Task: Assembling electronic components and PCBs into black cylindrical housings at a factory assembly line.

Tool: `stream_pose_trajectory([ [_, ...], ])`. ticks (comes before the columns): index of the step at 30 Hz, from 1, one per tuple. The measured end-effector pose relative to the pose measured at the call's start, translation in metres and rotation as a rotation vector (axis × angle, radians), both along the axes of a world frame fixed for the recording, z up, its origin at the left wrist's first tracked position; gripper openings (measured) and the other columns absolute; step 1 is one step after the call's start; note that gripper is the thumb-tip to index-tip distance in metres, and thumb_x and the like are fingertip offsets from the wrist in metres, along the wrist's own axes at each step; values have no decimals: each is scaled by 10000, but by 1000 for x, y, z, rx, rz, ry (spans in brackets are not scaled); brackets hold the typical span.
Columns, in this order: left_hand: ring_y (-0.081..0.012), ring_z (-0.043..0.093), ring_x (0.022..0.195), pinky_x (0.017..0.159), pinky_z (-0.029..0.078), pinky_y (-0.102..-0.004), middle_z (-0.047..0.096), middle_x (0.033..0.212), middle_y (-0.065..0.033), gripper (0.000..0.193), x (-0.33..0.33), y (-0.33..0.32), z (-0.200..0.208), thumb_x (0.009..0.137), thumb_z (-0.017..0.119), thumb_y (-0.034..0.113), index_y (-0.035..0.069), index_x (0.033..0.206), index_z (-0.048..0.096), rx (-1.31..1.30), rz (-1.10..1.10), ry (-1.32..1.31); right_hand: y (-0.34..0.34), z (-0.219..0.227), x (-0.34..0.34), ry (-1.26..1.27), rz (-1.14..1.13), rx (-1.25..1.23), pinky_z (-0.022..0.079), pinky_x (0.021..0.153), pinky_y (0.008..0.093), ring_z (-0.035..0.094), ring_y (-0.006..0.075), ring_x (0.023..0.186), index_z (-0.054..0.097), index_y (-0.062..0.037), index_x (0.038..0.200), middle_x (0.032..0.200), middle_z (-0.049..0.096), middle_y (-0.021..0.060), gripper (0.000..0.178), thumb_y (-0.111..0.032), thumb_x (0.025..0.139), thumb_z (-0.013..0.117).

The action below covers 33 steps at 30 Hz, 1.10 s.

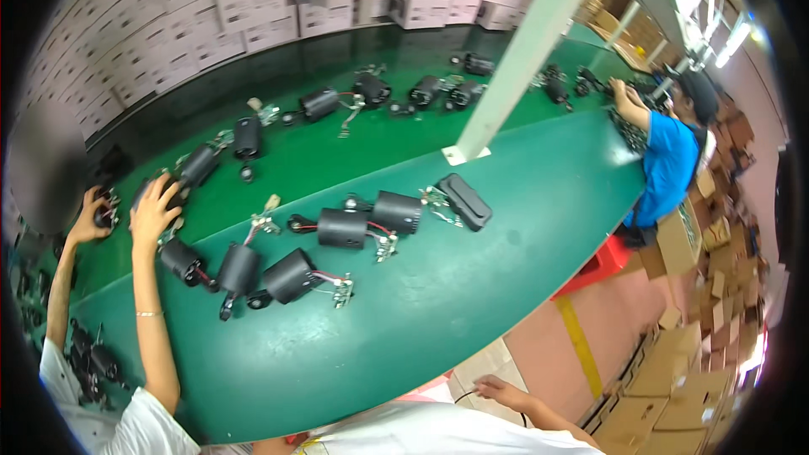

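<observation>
My right hand (501,391) is low in the head view, past the table's near edge and beside my white shirt (421,431). Its fingers are bent together, and a thin black cord (463,397) runs to the fingertips. My left hand does not show. Nearest on the green table (438,303) lie several black cylindrical housings (290,276) with wires and small circuit boards (342,290) attached. A flat, rounded black case (464,201) rests to their right.
At left, a co-worker's hands (153,212) handle black housings. Another person in blue (672,168) works at the far right. A pale post (527,59) rises from the table. White boxes (253,8) line the back; cartons (666,371) and a red bin (594,268) stand at right.
</observation>
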<state>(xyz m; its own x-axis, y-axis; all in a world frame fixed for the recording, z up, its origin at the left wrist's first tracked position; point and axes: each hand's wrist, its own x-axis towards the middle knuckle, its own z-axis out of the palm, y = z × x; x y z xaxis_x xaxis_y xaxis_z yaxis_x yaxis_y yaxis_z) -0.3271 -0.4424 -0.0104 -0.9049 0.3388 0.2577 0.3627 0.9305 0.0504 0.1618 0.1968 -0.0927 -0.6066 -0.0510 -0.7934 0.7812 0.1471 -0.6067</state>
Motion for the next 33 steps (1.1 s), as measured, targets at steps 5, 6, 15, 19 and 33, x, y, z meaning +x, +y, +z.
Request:
stream_pose_trajectory([
  [5,-291,417,1208,900,469,-478,384,1381,-73,552,8,9,8,760,657,207,204,1288,497,-224,83,90,-5,5,73,-281,153,-210,431,919,293,552,131,1052,593,-25,1191,1094,638,40,312,-108,893,552],
  [6,-287,427,1195,889,477,-476,401,1365,-68,549,7,14,10,752,661,207,210,1279,507,-216,72,100,-8,-21,102,-232,183,-316,419,945,286,544,132,1080,560,-31,1242,1177,605,38,355,-89,892,545],
  [15,-343,406,1214,999,384,-406,439,1298,-165,499,16,-25,-1,688,659,92,66,1171,534,-196,37,185,-47,6,40,-49,-42,-255,409,955,282,536,135,1097,544,-34,1259,1214,582,41,369,-77,892,547],
  [19,-356,375,1252,1027,353,-409,431,1296,-186,509,45,-27,19,686,665,68,36,1172,519,-171,189,146,-53,17,33,-15,-93,-238,405,959,281,533,136,1104,537,-36,1266,1230,572,43,376,-73,893,548],
  [33,-231,312,1329,1098,281,-366,278,1482,-88,495,237,-213,-49,944,415,175,117,1425,315,393,569,-75,-89,-29,22,374,-10,-129,406,823,236,517,117,885,554,-76,1184,964,539,21,256,-99,931,522],
])
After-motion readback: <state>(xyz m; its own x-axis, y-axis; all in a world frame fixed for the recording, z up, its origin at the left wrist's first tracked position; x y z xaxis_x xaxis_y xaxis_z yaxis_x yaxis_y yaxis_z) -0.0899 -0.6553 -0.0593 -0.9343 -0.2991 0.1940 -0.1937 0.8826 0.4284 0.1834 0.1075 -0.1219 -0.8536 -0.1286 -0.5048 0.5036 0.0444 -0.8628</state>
